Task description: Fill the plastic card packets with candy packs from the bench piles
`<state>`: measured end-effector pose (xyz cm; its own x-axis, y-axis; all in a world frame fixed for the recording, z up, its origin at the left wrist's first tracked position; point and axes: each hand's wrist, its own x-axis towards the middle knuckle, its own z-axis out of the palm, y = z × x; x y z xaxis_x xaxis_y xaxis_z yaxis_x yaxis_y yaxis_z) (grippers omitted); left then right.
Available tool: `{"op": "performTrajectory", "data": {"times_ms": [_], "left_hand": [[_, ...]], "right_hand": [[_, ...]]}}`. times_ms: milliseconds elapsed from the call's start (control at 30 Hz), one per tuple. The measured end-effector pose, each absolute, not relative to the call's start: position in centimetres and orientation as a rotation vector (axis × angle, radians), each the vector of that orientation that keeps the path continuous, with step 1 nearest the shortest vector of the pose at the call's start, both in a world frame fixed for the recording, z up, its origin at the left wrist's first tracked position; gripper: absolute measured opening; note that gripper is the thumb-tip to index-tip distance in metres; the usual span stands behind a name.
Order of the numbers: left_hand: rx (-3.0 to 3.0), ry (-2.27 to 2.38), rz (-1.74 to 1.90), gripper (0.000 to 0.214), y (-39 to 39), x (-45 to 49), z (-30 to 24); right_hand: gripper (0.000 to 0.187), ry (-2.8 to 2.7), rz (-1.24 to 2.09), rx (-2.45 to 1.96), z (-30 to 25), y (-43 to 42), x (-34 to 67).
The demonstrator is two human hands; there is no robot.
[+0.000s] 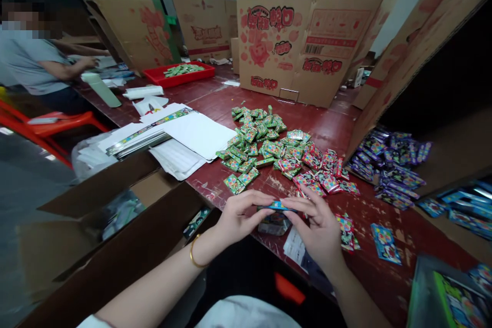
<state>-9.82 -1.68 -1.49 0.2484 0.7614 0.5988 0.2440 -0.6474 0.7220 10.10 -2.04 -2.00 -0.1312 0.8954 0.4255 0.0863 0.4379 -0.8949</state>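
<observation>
Between my two hands, at the front edge of the table, is a small blue packet [279, 205]. My left hand [239, 216] pinches its left end between thumb and fingers. On the opposite end, my right hand [320, 228] has its thumb below and fingers above, one finger lifted. Just beyond my hands lie loose green packets [251, 136] in a heap, running into red packets [326, 171] on the right. Partly hidden by my right hand are more red packets [346, 230]. Another blue packet [385, 244] lies flat farther right.
Purple packets [400, 156] spill from an open carton [423, 61] on the right. A large upright carton [292, 31] stands behind the heap. White sheets [200, 133] lie left, above an open box [154, 192]. Beyond are a red tray [180, 79] and another person [34, 61].
</observation>
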Motion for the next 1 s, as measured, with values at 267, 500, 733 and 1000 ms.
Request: {"op": "performTrajectory", "data": {"times_ms": [267, 500, 733, 1000], "left_hand": [[1.797, 1.061, 1.475, 0.013, -3.1, -8.0, -1.5], [1.819, 1.054, 1.505, 0.010, -2.5, -7.8, -1.8], [1.920, 0.970, 1.576, 0.014, -1.7, -7.7, -3.0], [1.977, 0.944, 1.588, 0.012, -1.9, -7.7, -2.6]], "right_hand": [[0.048, -1.466, 1.135, -0.916, -0.4, -2.3, 10.6], [0.055, -1.887, 0.593, -0.772, -1.6, -2.1, 11.0], [0.043, -1.709, 0.922, -0.971, 0.1, -1.9, 10.9], [0.039, -1.817, 0.886, -0.965, 1.1, -1.6, 11.1]]}}
